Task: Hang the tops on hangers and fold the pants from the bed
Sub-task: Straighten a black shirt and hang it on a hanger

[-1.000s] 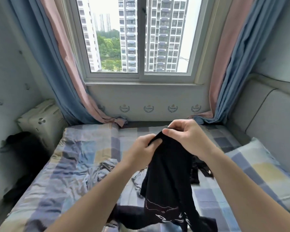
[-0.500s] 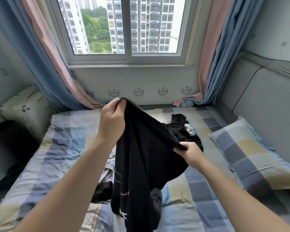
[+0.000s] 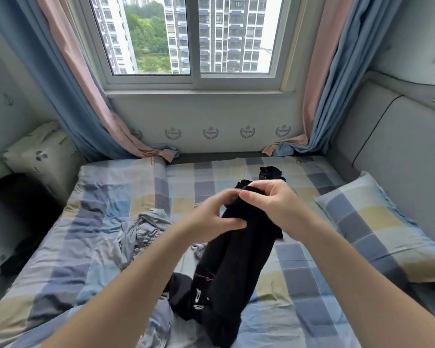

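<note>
Over the bed (image 3: 126,197), bunched black garment (image 3: 239,249).

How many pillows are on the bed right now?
2. A checked pillow lies at the right side by the grey headboard, and a pale patterned pillow sits in the far left corner by the curtain. Others could be out of frame.

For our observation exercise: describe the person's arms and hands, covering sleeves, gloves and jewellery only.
Both forearms are bare with no sleeves in view. The left hand and right hand wear no gloves, and no rings, watch or bracelets show.
</note>
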The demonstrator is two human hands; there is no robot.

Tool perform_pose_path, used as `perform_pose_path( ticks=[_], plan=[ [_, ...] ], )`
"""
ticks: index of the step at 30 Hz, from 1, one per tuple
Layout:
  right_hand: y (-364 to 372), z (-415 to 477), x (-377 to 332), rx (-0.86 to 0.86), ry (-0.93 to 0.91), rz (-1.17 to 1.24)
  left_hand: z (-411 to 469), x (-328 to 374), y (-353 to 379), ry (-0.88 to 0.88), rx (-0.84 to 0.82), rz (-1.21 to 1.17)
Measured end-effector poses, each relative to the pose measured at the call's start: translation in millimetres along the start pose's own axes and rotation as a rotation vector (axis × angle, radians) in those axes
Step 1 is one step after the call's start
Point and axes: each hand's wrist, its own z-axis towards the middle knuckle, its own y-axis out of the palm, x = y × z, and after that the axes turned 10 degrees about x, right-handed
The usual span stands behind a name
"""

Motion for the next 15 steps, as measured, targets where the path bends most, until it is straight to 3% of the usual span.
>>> perform_pose_path(
  ticks=[7, 12, 15],
  plan=[
    [-21, 9, 12, 0.01, -0.035, -0.182, 6, 6, 4, 0.079, 0.295, -0.123],
    [-34, 9, 69, -0.04, 0.136, -0.396, 13, 28, -10, 0.024, 0.389, -0.326],
    [-38, 6, 93, 0.002, 0.218, -0.342, 14, 33, -19, -0.057, 0.437, -0.446]
  ],
)
